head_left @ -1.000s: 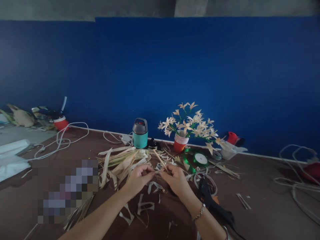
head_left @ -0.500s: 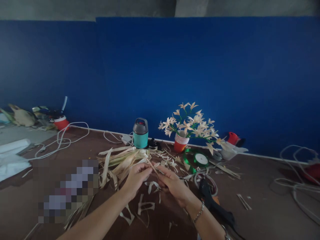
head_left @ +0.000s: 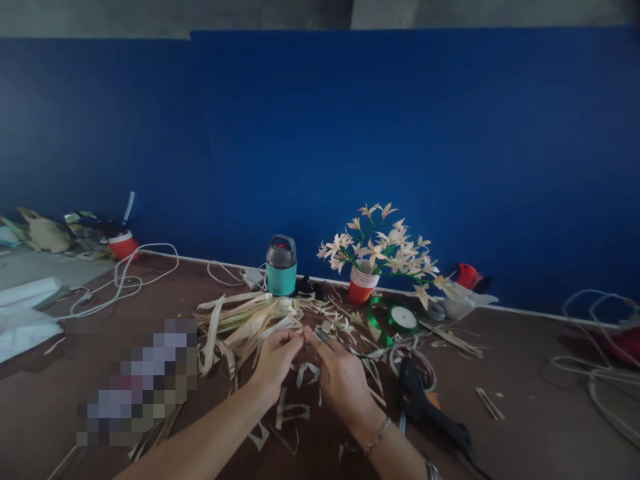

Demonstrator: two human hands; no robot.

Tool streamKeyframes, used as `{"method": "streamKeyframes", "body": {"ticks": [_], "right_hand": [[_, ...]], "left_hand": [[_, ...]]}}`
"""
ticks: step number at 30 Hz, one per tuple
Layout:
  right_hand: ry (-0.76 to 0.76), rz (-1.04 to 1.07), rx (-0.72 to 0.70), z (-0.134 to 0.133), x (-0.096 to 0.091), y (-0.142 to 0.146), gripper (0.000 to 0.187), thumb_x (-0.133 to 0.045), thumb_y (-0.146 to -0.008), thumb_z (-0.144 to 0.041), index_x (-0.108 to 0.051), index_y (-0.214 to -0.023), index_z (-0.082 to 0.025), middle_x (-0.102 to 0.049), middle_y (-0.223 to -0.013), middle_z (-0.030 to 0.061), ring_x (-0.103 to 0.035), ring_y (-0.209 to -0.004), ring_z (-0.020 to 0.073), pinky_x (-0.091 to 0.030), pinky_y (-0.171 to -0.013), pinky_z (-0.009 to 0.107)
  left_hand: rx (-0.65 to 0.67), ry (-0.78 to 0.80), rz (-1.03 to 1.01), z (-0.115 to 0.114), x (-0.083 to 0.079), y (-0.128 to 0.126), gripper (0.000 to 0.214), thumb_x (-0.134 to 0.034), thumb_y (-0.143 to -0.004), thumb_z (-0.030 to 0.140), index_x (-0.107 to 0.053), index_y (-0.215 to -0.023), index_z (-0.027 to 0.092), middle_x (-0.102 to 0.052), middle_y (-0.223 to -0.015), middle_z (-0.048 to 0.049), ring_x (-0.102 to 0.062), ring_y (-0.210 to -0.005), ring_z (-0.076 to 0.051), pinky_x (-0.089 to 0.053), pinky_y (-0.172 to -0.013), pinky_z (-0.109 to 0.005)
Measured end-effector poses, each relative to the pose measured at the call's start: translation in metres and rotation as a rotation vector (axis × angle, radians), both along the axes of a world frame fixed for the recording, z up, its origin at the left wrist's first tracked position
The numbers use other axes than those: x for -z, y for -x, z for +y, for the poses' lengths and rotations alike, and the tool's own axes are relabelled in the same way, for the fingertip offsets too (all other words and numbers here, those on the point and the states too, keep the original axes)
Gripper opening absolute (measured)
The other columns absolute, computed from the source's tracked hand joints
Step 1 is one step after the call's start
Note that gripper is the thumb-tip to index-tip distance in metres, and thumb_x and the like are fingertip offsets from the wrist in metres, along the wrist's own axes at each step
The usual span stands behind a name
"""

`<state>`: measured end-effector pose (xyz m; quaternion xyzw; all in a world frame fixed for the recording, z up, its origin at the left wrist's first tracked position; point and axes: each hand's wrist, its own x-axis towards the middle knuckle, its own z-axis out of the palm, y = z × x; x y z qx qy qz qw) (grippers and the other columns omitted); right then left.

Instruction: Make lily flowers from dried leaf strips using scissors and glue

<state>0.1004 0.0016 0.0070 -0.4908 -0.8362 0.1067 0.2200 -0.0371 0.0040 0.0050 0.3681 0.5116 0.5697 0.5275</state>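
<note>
Close together over the table, my left hand [head_left: 275, 363] and my right hand [head_left: 343, 377] meet at the fingertips. My left thumb and fingers pinch a thin pale strip of dried husk [head_left: 298, 323], whose end sticks out beyond them. My right thumb and index finger close at the same spot, and the rest of the strip is hidden. Just past my left hand lies a heap of dried husks [head_left: 245, 323]. Cut husk scraps [head_left: 294, 412] are scattered beneath both hands. Right of my right hand rests a black glue gun [head_left: 433, 408].
Husk flowers [head_left: 376, 252] on green stems stand in stacked paper cups [head_left: 363, 287]. Nearby are a green ribbon spool [head_left: 403, 318] and a teal container with a grey lid [head_left: 281, 277]. A blurred-out item [head_left: 140, 380] lies left; white cables [head_left: 123, 273] trail behind. A blue panel [head_left: 300, 147] closes the back.
My right hand has turned, its knuckles raised and its fingertips pointing toward my left fingers. The strip, earlier seen slanting between both hands, is now mostly covered. My left hand barely moved.
</note>
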Motion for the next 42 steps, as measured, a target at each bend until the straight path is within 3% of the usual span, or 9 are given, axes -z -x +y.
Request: {"method": "streamKeyframes", "body": {"ticks": [10,15,21,24,27,29,32,38,42], "right_hand": [[-0.083,-0.255,0.155,0.003,-0.002,-0.002,0.069,-0.04,-0.075,-0.001,-0.035,-0.138,-0.031,-0.064,-0.094,0.0084,-0.063,-0.065,0.0169,-0.047,-0.054,0.022],[-0.073,0.185,0.296,0.022,-0.014,-0.023,0.05,-0.034,-0.083,-0.011,-0.051,-0.129,-0.023,-0.064,-0.095,0.011,-0.06,-0.076,0.0211,-0.046,-0.065,0.03],[0.814,0.936,-0.014,0.015,-0.019,-0.011,0.066,-0.049,-0.081,-0.033,-0.026,-0.142,-0.02,-0.041,-0.05,-0.0078,-0.031,-0.041,0.0086,-0.024,-0.04,0.018],[0.986,1.025,-0.073,0.013,-0.01,-0.003,0.066,-0.058,-0.076,-0.035,-0.037,-0.137,-0.023,-0.041,-0.049,-0.0084,-0.031,-0.042,0.0071,-0.02,-0.039,0.016],[0.845,0.978,-0.066,0.015,-0.001,0.002,0.045,-0.058,-0.077,-0.033,-0.059,-0.12,-0.02,-0.054,-0.054,-0.0031,-0.049,-0.052,0.0108,-0.038,-0.045,0.019],[0.609,0.877,-0.092,0.015,0.003,0.004,0.035,-0.053,-0.079,-0.025,-0.065,-0.111,-0.019,-0.068,-0.075,0.0036,-0.062,-0.078,0.0173,-0.05,-0.069,0.029],[0.296,0.651,-0.112,0.013,0.005,0.003,0.043,-0.043,-0.078,-0.01,-0.063,-0.115,-0.02,-0.067,-0.11,0.0066,-0.056,-0.11,0.0202,-0.04,-0.098,0.037],[0.002,0.331,0.189,0.029,0.004,-0.029,0.056,-0.036,-0.077,-0.004,-0.051,-0.128,-0.02,-0.061,-0.121,0.0088,-0.057,-0.111,0.0219,-0.043,-0.095,0.038],[0.084,0.313,0.254,0.039,-0.006,-0.04,0.045,-0.033,-0.084,-0.015,-0.053,-0.124,-0.013,-0.069,-0.104,0.0122,-0.062,-0.1,0.0241,-0.047,-0.088,0.039]], "left_hand": [[0.025,0.013,-0.01,-0.002,-0.005,-0.001,0.021,-0.066,-0.06,0.03,-0.057,-0.048,0.016,-0.051,-0.049,0.0032,-0.047,-0.052,-0.012,-0.037,-0.053,-0.023],[-0.036,0.016,0.079,0.003,0.0,0.006,0.025,-0.068,-0.062,0.036,-0.06,-0.05,0.016,-0.057,-0.053,0.0006,-0.052,-0.057,-0.015,-0.04,-0.057,-0.026],[-0.018,0.018,-0.019,0.005,-0.001,0.006,0.018,-0.069,-0.059,0.033,-0.065,-0.058,0.016,-0.063,-0.059,-0.0001,-0.058,-0.06,-0.015,-0.043,-0.059,-0.025],[0.056,-0.046,-0.012,0.003,-0.002,0.006,0.015,-0.067,-0.062,0.03,-0.066,-0.059,0.015,-0.063,-0.061,-0.0004,-0.058,-0.063,-0.015,-0.043,-0.062,-0.025],[0.056,-0.02,-0.039,0.002,0.0,0.004,0.016,-0.068,-0.061,0.031,-0.065,-0.059,0.015,-0.061,-0.058,0.0009,-0.055,-0.059,-0.014,-0.041,-0.059,-0.025],[0.025,-0.002,-0.031,0.002,0.001,0.002,0.017,-0.068,-0.06,0.031,-0.063,-0.055,0.015,-0.057,-0.054,0.0022,-0.051,-0.055,-0.013,-0.038,-0.056,-0.023],[-0.007,-0.019,0.018,0.0,0.0,-0.001,0.019,-0.065,-0.061,0.028,-0.059,-0.05,0.015,-0.052,-0.049,0.0038,-0.045,-0.052,-0.011,-0.034,-0.053,-0.023],[-0.014,-0.047,0.152,0.0,-0.002,0.005,0.02,-0.063,-0.065,0.03,-0.059,-0.052,0.016,-0.054,-0.053,0.0023,-0.047,-0.058,-0.013,-0.035,-0.057,-0.025],[-0.047,-0.078,0.197,0.005,-0.003,0.011,0.019,-0.061,-0.067,0.033,-0.06,-0.056,0.017,-0.057,-0.058,0.0012,-0.051,-0.065,-0.016,-0.038,-0.063,-0.027]]}}
